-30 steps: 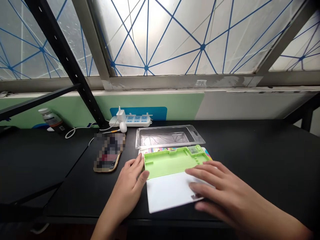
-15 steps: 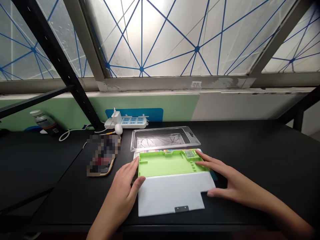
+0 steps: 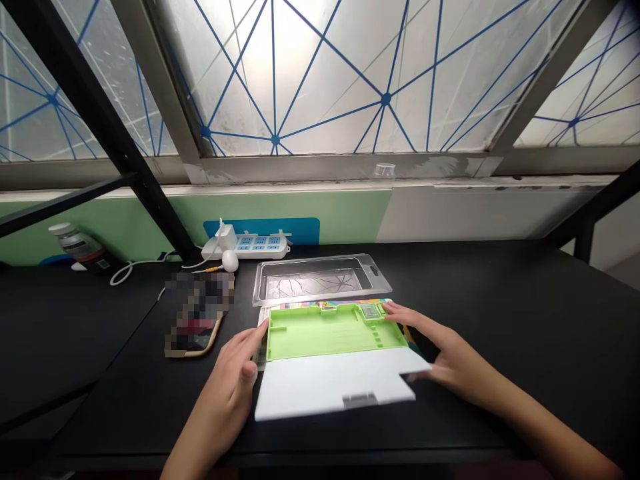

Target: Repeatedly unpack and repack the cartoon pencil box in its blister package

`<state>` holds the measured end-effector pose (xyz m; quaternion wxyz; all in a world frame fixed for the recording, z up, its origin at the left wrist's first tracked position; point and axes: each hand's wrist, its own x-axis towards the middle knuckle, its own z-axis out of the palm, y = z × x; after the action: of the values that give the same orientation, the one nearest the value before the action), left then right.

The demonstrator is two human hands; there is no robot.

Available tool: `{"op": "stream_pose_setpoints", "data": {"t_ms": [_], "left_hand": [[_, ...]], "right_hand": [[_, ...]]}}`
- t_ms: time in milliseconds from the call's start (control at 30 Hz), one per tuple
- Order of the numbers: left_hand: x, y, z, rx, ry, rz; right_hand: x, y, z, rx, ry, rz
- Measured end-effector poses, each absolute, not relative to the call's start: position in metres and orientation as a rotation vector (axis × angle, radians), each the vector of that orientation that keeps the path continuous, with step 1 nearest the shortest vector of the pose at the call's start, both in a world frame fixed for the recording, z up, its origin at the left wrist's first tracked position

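Note:
A flat case lies open on the black table (image 3: 500,313), with a green compartment tray (image 3: 330,330) at the back and a white lid (image 3: 325,383) folded toward me. The lid's near edge is raised a little off the table. My left hand (image 3: 233,383) grips the case's left edge, thumb and forefinger pinched at the corner where tray meets lid. My right hand (image 3: 443,357) holds the right edge, its fingers lying along the tray's side and the thumb tucked under the lid. A colourful printed sheet (image 3: 300,305) shows under the tray's far edge.
A clear plastic blister shell (image 3: 320,280) lies just behind the case. A phone (image 3: 197,313) lies to the left, with a white power strip (image 3: 247,247), a cable and a bottle (image 3: 80,247) by the wall. A black shelf post (image 3: 100,127) slants up at left.
My right hand came off the top of the white lid and moved to the case's right edge. The lid, flat before, is now slightly raised. My left hand stayed at the left edge.

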<state>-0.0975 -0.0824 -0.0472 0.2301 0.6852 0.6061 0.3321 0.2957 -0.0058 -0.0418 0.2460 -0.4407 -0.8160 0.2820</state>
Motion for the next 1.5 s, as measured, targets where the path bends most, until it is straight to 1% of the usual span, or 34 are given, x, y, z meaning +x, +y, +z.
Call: {"op": "stream_pose_setpoints", "data": {"t_ms": [200, 367, 467, 567, 667, 767, 833, 900, 1033, 1167, 1333, 1500], "left_hand": [[-0.095, -0.082, -0.045, 1.727, 1.581, 1.015], [-0.093, -0.081, -0.046, 1.648, 1.588, 1.010], [-0.090, -0.083, -0.043, 1.665, 1.626, 1.017], [-0.085, -0.085, -0.040, 1.766, 1.632, 1.200], [-0.081, -0.077, -0.033, 1.831, 1.640, 1.426], [-0.079, -0.053, -0.021, 1.789, 1.715, 1.491], [-0.079, -0.031, -0.014, 1.809, 1.756, 1.437], [-0.080, -0.010, -0.010, 1.965, 1.791, 1.281], [-0.085, 0.017, -0.018, 2.318, 1.844, 1.127], [-0.093, 0.021, -0.033, 2.376, 1.872, 0.940], [-0.092, 0.014, -0.039, 2.339, 1.931, 0.714], [-0.080, 0.009, -0.033, 2.389, 1.966, 0.611]], "right_hand": [[0.287, -0.006, -0.039, -1.246, -2.108, 0.681], [0.289, -0.006, -0.054, -1.318, -2.175, 0.711], [0.293, -0.009, -0.060, -1.324, -2.180, 0.658], [0.296, -0.011, -0.055, -1.296, -2.155, 0.586], [0.292, -0.003, -0.038, -1.204, -2.131, 0.493], [0.278, 0.026, -0.019, -1.119, -2.136, 0.449], [0.266, 0.051, -0.011, -1.116, -2.131, 0.475], [0.255, 0.074, -0.010, -1.109, -2.137, 0.492], [0.245, 0.096, -0.019, -1.100, -2.099, 0.411], [0.245, 0.097, -0.032, -1.181, -2.130, 0.328], [0.252, 0.099, -0.042, -1.215, -2.315, 0.341], [0.257, 0.096, -0.041, -1.184, -2.406, 0.112]]}}
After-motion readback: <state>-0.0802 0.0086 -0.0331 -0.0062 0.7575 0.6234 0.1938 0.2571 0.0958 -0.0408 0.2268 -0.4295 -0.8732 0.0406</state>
